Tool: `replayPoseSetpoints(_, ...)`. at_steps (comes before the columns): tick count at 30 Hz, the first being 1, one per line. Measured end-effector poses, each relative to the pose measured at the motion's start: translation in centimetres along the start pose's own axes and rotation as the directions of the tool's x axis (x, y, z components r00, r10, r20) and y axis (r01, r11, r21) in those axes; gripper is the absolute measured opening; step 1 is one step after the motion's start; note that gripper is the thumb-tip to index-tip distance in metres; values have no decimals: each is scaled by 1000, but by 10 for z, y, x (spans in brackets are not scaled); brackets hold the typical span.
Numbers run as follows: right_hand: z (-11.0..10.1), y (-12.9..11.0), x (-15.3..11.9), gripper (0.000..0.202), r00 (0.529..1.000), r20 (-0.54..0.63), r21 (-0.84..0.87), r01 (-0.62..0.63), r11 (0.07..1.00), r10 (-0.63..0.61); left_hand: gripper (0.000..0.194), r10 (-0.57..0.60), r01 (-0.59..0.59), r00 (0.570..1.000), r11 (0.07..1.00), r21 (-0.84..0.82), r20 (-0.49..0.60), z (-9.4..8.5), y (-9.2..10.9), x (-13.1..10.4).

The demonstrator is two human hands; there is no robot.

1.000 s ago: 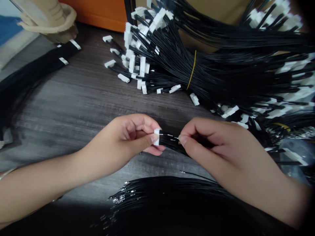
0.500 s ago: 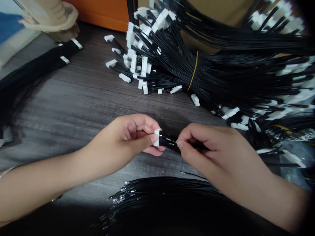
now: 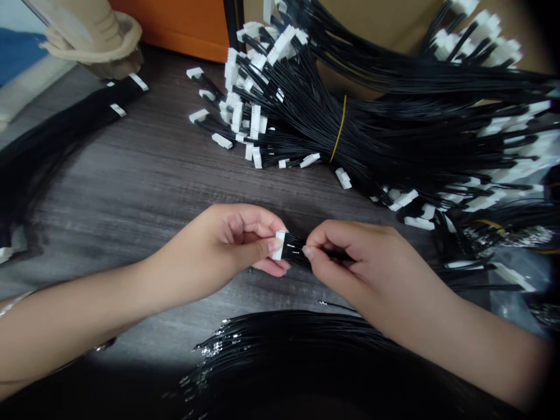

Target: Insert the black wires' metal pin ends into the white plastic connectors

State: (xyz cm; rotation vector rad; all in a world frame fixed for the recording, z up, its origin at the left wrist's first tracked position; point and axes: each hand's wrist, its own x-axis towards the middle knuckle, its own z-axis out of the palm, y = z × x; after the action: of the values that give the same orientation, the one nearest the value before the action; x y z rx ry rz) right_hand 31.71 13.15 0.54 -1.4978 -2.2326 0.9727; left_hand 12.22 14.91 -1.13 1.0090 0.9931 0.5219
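Between thumb and fingers, my left hand pinches a small white connector housing. Several black wires run out of its right side toward my right hand. My right thumb and forefinger are closed on a black wire, close to the housing; whether its tip sits in the housing I cannot tell. Nearer to me lies a large bundle of loose black wires with shiny metal terminals at their left ends. One wire sticks out apart from that bundle, just below my right hand.
Behind my hands lies a heap of black cables with white connectors, tied by a yellow band. More black cables stretch along the left side. A beige container and an orange panel stand at the back. Clear plastic lies at right.
My right hand has moved slightly left, closer to the white housing. My left hand keeps its pinch on the housing. The view has shifted a little.
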Motion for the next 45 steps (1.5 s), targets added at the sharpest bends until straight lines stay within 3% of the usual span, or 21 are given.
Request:
replayPoseSetpoints(8, -15, 0, -3, 6, 999, 47, 22, -26, 999, 25, 6, -16, 12, 999, 996, -84, -49, 2, 3, 0)
replayPoseSetpoints(15, -23, 7, -12, 10, 974, -34, -245, 209, 947, -224, 5, -14, 6, 999, 983, -186, -43, 0, 0, 0)
replayPoseSetpoints(20, -29, -1, -16, 11, 933, -168, -324, 253, 911, -319, 3, -8, 4, 1000, 981, -195, -22, -1, 0, -1)
replayPoseSetpoints(22, -29, -8, -15, 11, 944, -194, -244, 216, 945, -266, 3, -5, 1, 1000, 980, -200, -20, 0, 0, -1)
replayPoseSetpoints(26, -19, -15, -12, 12, 996, -56, -43, 70, 997, -73, 6, 4, -10, 1000, 980, -200, -30, 2, 1, 0)
replayPoseSetpoints(33, -5, -5, 0, 16, 997, 28, 51, -74, 996, 73, 6, 26, -28, 999, 997, -78, -19, 2, 1, -2)
replayPoseSetpoints(37, -4, -4, 4, 16, 996, 20, 59, -92, 994, 91, 5, 39, -39, 999, 999, -26, -10, 1, 0, -1)
replayPoseSetpoints(45, -4, -7, 2, 14, 995, -102, -38, 4, 999, -8, 4, 37, -37, 999, 999, 36, -13, 2, 2, -2)
